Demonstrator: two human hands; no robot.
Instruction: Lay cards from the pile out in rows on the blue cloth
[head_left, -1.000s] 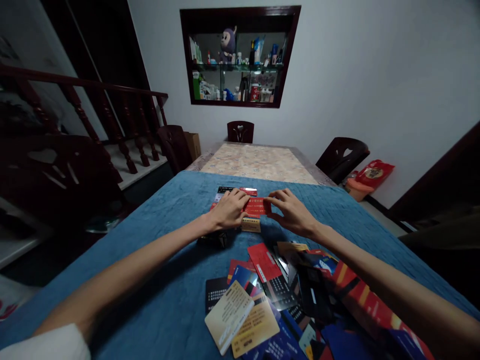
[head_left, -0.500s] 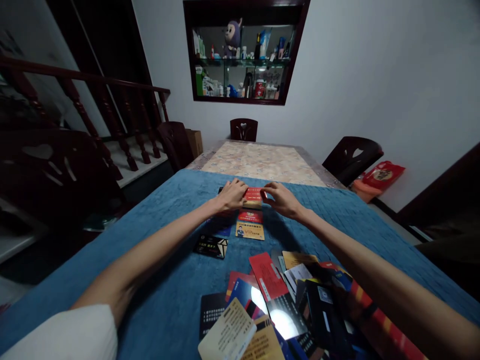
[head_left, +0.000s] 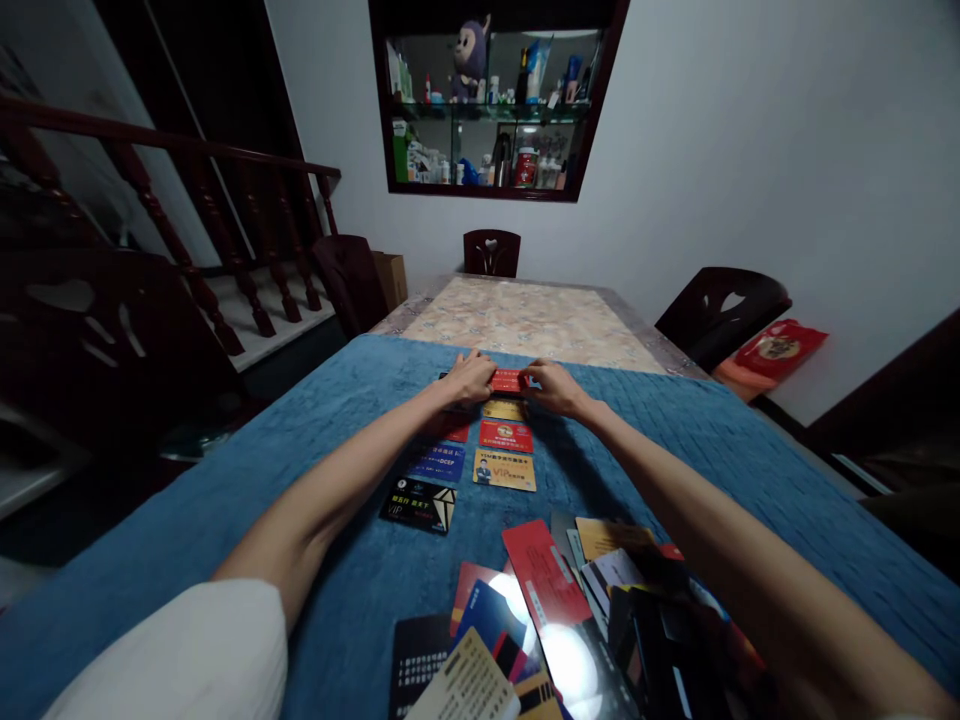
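At the far end of a column of cards, my left hand (head_left: 472, 377) and my right hand (head_left: 553, 386) grip a red card (head_left: 508, 380) by its two short ends. Nearer me in the same column lie a gold card (head_left: 505, 409), a red card with a round emblem (head_left: 506, 434) and a gold VIP card (head_left: 505, 469). Left of it runs a second column: a black VIP card (head_left: 420, 504), a blue card (head_left: 437, 461) and a red card (head_left: 453, 428). My left forearm and hand cover the far part of that column.
A loose, overlapping heap of cards (head_left: 547, 570) lies close to me, partly under my right forearm. The blue cloth (head_left: 315, 440) covers the near part of the table (head_left: 525, 310). Dark wooden chairs (head_left: 491, 252) stand around it.
The red card between my hands has moved slightly away from me, uncovering more of the gold card below it. My view has shifted a little, and my left arm has moved rightward.
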